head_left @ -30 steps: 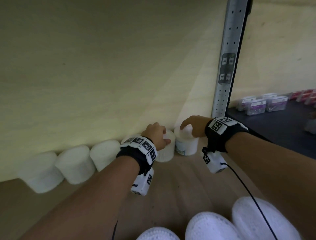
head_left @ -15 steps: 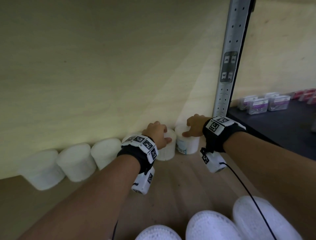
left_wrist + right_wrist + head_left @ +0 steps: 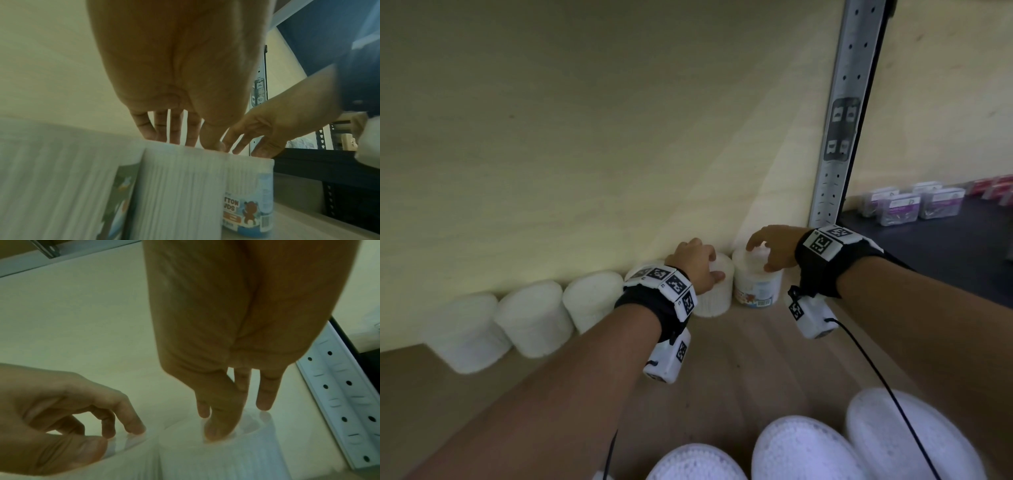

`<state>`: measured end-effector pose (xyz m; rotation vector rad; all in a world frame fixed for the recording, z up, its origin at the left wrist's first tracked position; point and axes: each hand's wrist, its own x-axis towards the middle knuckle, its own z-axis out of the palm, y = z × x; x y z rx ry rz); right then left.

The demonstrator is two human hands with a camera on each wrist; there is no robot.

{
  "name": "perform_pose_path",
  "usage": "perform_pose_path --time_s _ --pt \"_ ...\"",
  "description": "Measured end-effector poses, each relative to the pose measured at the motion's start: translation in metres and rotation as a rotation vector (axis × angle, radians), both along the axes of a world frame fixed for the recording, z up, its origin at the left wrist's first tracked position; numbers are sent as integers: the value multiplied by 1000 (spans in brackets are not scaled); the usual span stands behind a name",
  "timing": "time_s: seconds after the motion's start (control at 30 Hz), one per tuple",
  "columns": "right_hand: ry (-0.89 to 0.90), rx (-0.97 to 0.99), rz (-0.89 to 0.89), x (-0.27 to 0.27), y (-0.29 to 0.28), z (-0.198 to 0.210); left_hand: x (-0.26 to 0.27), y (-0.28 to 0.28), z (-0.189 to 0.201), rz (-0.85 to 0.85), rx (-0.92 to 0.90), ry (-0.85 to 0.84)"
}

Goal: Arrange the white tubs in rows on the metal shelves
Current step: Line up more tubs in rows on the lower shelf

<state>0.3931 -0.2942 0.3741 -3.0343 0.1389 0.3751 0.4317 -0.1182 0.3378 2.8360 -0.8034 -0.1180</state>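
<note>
Barely anything moved since a second ago: right hand [image 3: 774, 248] loosened, fingers spread over the labelled tub [image 3: 756, 281] at 12 o'clock by the upright [image 3: 839, 113]. Left hand [image 3: 697, 263] gripped the neighbouring tub [image 3: 717, 291], probably steadying the row.

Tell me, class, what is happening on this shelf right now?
A person is lining up white tubs along the back wall of a shelf. The left hand holds one tub from above; the right hand has its fingers on the labelled end tub beside the metal upright. More tubs wait in front.
</note>
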Motion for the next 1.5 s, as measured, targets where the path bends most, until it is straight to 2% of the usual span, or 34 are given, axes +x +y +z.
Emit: perform_pose_path --time_s 0.2,0.3,0.57,0.77,1.13,1.5 --pt "-63 85 -26 -2 0 0 -1 0 1 3 13 10" --pt "-151 38 -86 2 4 0 -2 0 2 1 18 7" --pt "-77 -52 -165 7 11 -13 -4 -1 4 2 37 17" --pt "-77 -44 -124 8 8 -11 -4 -1 4 0 35 16" --pt "-39 28 56 2 -1 -2 -3 -1 3 -2 34 10" --pt "-32 8 101 1 -9 -6 -7 -2 5 -4 39 11"
